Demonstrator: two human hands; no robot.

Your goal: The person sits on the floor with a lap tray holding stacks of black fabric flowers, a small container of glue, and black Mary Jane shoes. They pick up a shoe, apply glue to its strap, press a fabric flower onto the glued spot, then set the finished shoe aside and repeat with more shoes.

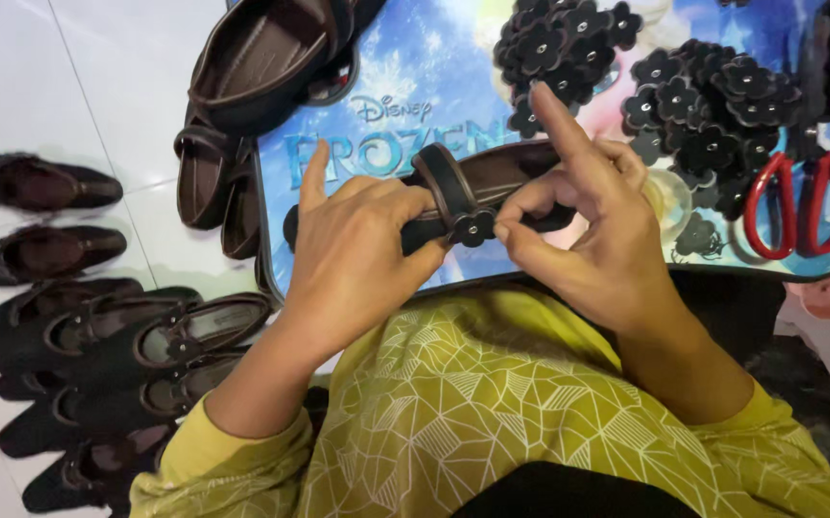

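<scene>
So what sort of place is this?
Likely a home shoe-finishing spot on a tiled floor: rows of dark shoes, a pile of flower trims, red-handled scissors on a lap tray.

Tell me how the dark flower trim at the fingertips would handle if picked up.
The flower trim looks thin and flat, so probably light and somewhat floppy. Pinched between right hand fingertips against the shoe strap, it seems small and easily dropped. Flat shape: unlikely to roll.

Both hands (473,240) on shoe (492,182) (dark brown)
</scene>
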